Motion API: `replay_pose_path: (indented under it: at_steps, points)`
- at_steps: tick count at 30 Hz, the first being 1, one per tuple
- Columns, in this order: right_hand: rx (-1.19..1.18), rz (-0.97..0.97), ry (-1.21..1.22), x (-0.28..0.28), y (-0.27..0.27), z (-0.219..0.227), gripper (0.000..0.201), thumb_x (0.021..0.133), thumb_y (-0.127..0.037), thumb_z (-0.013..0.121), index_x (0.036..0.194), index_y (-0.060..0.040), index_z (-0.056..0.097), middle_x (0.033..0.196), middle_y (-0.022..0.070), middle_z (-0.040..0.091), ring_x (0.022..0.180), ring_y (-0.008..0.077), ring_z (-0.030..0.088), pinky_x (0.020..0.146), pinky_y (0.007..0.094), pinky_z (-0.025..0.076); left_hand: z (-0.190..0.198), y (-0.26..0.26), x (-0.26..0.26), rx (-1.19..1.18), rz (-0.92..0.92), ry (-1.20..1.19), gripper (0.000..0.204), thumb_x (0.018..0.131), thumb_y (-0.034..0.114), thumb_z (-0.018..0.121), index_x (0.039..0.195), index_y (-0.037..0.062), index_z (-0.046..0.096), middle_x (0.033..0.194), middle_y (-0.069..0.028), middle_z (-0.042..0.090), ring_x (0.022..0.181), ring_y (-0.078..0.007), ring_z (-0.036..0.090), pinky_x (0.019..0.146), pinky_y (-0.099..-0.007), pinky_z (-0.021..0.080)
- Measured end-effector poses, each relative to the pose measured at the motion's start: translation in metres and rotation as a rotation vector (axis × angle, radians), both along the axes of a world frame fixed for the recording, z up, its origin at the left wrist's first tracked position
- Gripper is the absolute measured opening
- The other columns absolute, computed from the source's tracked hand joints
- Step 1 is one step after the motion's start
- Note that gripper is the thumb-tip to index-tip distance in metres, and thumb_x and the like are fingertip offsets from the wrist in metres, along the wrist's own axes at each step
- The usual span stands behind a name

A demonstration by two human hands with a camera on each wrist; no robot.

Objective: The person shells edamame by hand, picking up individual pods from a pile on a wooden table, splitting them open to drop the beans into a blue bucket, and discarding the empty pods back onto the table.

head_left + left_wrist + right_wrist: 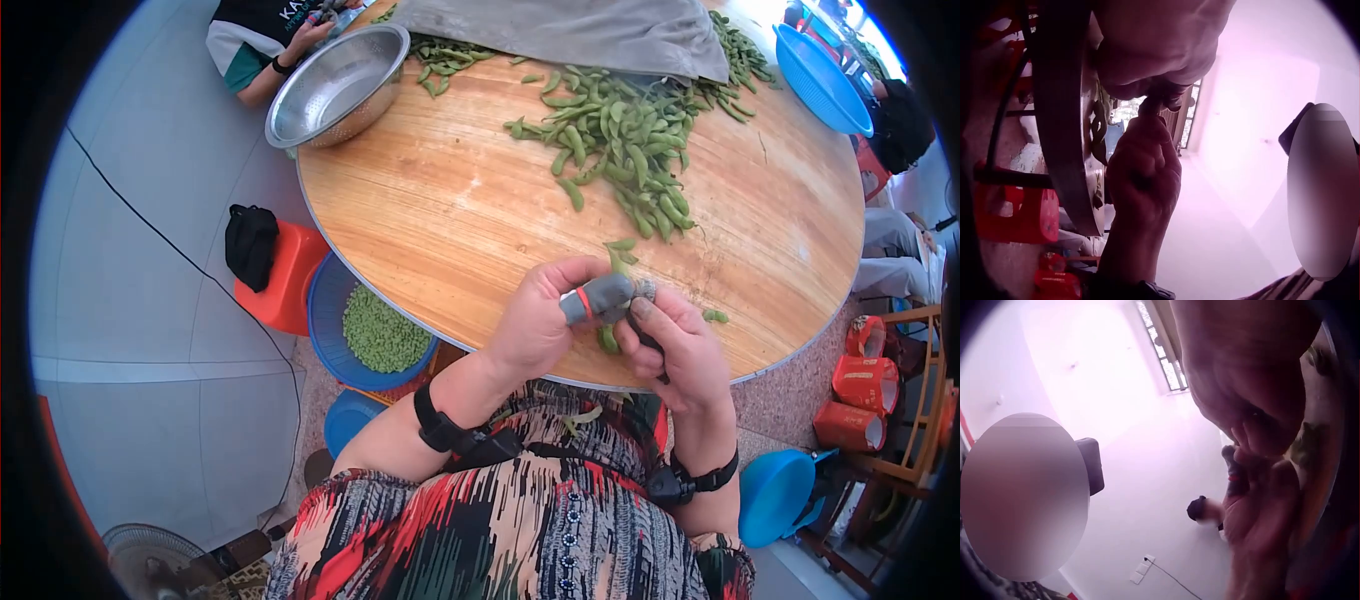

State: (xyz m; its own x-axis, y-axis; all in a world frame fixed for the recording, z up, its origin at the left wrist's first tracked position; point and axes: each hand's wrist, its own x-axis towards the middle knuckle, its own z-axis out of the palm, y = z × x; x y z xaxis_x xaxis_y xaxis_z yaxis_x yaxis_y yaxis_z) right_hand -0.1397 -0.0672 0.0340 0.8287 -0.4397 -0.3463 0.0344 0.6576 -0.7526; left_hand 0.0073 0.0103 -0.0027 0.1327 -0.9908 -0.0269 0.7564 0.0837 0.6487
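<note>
Both hands meet above the near edge of the round wooden table. My left hand has a grey finger cover with a red band on its thumb. Its fingers pinch a green soybean pod, whose end sticks up past the fingertips. The right hand, also with dark covers on some fingers, curls against the left fingertips and pinches at the same pod. Most of the pod is hidden between the hands. Another pod shows just below them. In the left wrist view, the right fist touches the left fingers.
A heap of soybean pods spreads from under a grey cloth. A steel colander stands at the table's left edge, a blue basket at the right. Below left, shelled beans fill a blue basin. Other people sit around the table.
</note>
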Motion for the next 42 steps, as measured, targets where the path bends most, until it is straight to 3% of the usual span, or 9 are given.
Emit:
replay_pose_path:
  at_steps: [7, 12, 19, 25, 29, 31, 33, 40, 42]
  points:
    - [0.116, -0.001, -0.037, 0.000, -0.001, -0.011, 0.012, 0.092, -0.015, 0.048, 0.095, -0.0049, 0.054, 0.064, -0.0026, 0.049, 0.046, 0.0000, 0.032, 0.039, 0.0156, 0.024, 0.000, 0.000, -0.001, 0.059, -0.015, -0.161, 0.015, 0.084, 0.007, 0.060, 0.099, 0.0044, 0.059, 0.092, -0.0040, 0.063, 0.086, -0.0097, 0.059, 0.075, -0.0233, 0.047]
    - [-0.659, -0.167, 0.209, 0.005, 0.000, -0.027, 0.015, 0.089, -0.019, 0.054, 0.083, -0.0059, 0.058, 0.062, -0.0044, 0.051, 0.047, -0.0002, 0.036, 0.041, 0.0163, 0.026, 0.013, -0.003, -0.005, 0.222, 0.031, -0.549, 0.015, 0.083, 0.007, 0.062, 0.097, 0.0020, 0.058, 0.086, 0.0004, 0.060, 0.080, -0.0054, 0.054, 0.072, -0.0200, 0.044]
    - [-0.231, 0.021, 0.225, 0.002, -0.020, -0.002, 0.016, 0.090, -0.019, 0.051, 0.086, -0.0059, 0.059, 0.061, -0.0050, 0.050, 0.052, 0.0026, 0.043, 0.045, 0.0191, 0.032, 0.003, -0.007, 0.009, 0.086, -0.020, -0.391, 0.025, 0.087, 0.009, 0.057, 0.110, -0.0014, 0.056, 0.086, -0.0031, 0.060, 0.066, -0.0049, 0.049, 0.060, -0.0174, 0.041]
    - [-1.570, -0.075, 0.629, 0.028, -0.044, -0.011, 0.013, 0.083, -0.016, 0.057, 0.090, -0.0053, 0.061, 0.069, 0.0185, 0.059, 0.064, 0.0318, 0.060, 0.057, 0.0385, 0.046, 0.006, -0.011, 0.017, 0.053, 0.000, -0.093, 0.027, 0.089, 0.010, 0.051, 0.114, -0.0014, 0.055, 0.078, -0.0011, 0.057, 0.060, -0.0053, 0.045, 0.054, -0.0161, 0.034]
    - [-1.693, 0.032, 0.703, 0.024, -0.034, -0.008, 0.016, 0.084, -0.016, 0.057, 0.095, -0.0048, 0.062, 0.066, 0.0146, 0.059, 0.061, 0.0249, 0.060, 0.056, 0.0343, 0.045, 0.006, -0.003, 0.013, 0.180, 0.061, -0.429, 0.032, 0.086, 0.006, 0.056, 0.118, 0.0032, 0.053, 0.071, 0.0017, 0.053, 0.056, -0.0046, 0.045, 0.050, -0.0186, 0.035]
    - [-1.013, -0.057, 0.499, 0.014, -0.034, -0.007, 0.020, 0.085, -0.016, 0.057, 0.100, -0.0026, 0.061, 0.064, 0.0070, 0.059, 0.061, 0.0142, 0.057, 0.055, 0.0299, 0.045, 0.009, -0.001, 0.008, 0.103, 0.106, -0.772, 0.036, 0.084, 0.006, 0.058, 0.120, 0.0048, 0.052, 0.069, 0.0020, 0.052, 0.056, -0.0041, 0.046, 0.050, -0.0198, 0.037]
    - [-0.899, -0.023, 0.364, 0.006, -0.029, -0.006, 0.020, 0.084, -0.016, 0.058, 0.098, -0.0014, 0.061, 0.064, 0.0035, 0.058, 0.061, 0.0104, 0.054, 0.055, 0.0281, 0.044, 0.018, 0.003, 0.004, 0.049, 0.120, -1.212, 0.046, 0.080, 0.005, 0.063, 0.123, 0.0060, 0.050, 0.066, -0.0020, 0.056, 0.057, -0.0076, 0.052, 0.052, -0.0237, 0.041]
    - [-0.733, -0.034, 0.245, -0.006, -0.006, -0.010, 0.013, 0.083, -0.012, 0.059, 0.087, 0.0002, 0.060, 0.064, -0.0019, 0.055, 0.055, 0.0037, 0.047, 0.048, 0.0202, 0.037, 0.024, 0.011, 0.005, -0.013, 0.138, -1.230, 0.046, 0.075, 0.000, 0.062, 0.119, 0.0085, 0.054, 0.070, -0.0120, 0.059, 0.061, -0.0237, 0.059, 0.057, -0.0271, 0.046]
    - [0.212, -0.019, -0.187, -0.009, -0.003, -0.009, 0.012, 0.084, -0.012, 0.058, 0.081, -0.0003, 0.061, 0.061, -0.0021, 0.054, 0.050, 0.0028, 0.044, 0.044, 0.0190, 0.033, 0.025, 0.009, 0.018, -0.514, 0.088, -1.512, 0.040, 0.073, 0.000, 0.062, 0.111, 0.0095, 0.061, 0.070, -0.0107, 0.059, 0.062, -0.0234, 0.059, 0.059, -0.0270, 0.047]
